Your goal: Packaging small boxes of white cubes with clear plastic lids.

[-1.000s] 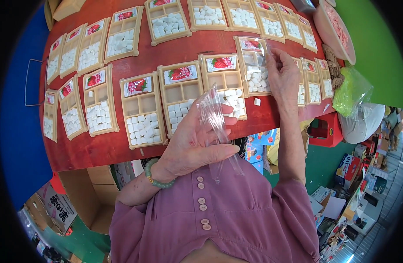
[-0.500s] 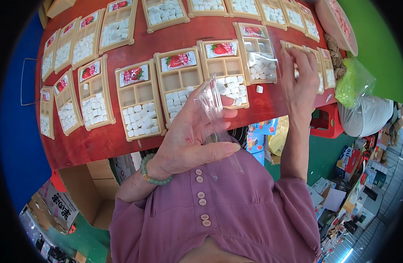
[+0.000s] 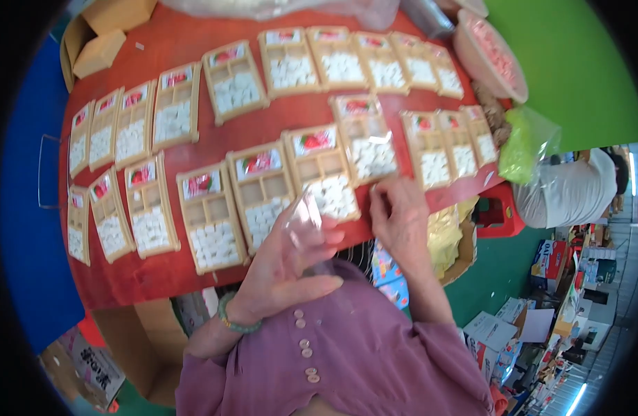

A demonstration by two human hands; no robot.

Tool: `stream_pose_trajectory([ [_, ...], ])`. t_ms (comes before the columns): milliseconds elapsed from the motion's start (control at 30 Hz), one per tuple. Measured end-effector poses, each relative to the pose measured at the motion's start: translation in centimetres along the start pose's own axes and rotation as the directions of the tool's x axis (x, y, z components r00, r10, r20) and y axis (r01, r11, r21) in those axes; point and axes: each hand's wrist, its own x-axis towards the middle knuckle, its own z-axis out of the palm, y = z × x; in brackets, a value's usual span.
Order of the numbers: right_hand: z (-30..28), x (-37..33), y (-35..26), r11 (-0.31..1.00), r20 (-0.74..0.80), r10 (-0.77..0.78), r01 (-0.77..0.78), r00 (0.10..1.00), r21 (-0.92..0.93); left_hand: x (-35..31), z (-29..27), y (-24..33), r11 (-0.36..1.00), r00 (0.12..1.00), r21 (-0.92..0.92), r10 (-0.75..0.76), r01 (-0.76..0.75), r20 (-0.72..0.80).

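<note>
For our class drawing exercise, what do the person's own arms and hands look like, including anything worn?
The left hand and right hand are ungloved. A rounded green beaded bracelet with a yellowish accent circles the left wrist. Loose, plain mauve sleeves leave the forearms bare.

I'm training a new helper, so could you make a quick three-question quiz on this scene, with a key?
1. Multiple choice: what does the left hand hold?
A) a metal spoon
B) clear plastic
C) a folded towel

2. True or false: the right hand is at the far edge of the red table.

3. Short answer: at which end of the trays, near or far, do the strawberry-pictured packets lie?

Key:
1. B.
2. False; it is by the near edge.
3. The far end.
</note>
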Motion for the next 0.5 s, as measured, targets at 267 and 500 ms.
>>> stream_pose_trajectory([
  [267, -5.4, 2.6, 0.3, 0.412, 0.637, 0.229, -0.666, 0.736, 0.622, -0.9, -0.2, 0.0, 0.998, 0.999, -0.063, -0.007, 0.01, 0.047],
  [500, -2.4, 18.8, 0.6, 0.586, 0.393, 0.246, -0.459, 0.886, 0.668, 0.1, -0.1, 0.3, 0.997, 0.998, -0.075, -0.015, 0.02, 0.064],
])
